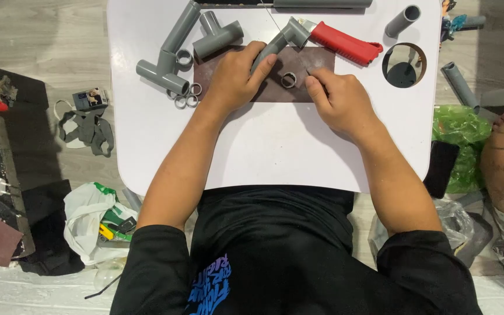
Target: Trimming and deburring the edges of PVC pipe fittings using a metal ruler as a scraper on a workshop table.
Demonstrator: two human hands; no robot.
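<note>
Head view looks straight down on a white worktop (pixel 263 151). On it lies a brown sanding sheet (pixel 275 73), and the left hand (pixel 237 79) wraps its fingers around a short grey pipe piece (pixel 275 42) whose lower end rests on the sheet. The right hand (pixel 339 99) has its fingers pinched narrow on something thin, possibly a blade or a file, though it is too small to tell. A cut grey ring (pixel 288 79) lies on the sheet between the hands. The red-handled saw (pixel 342 42) lies just behind the pipe. Judging by this, trimming or smoothing the cut end is in hand; the next move calls for a steady grip and short, controlled strokes.
</note>
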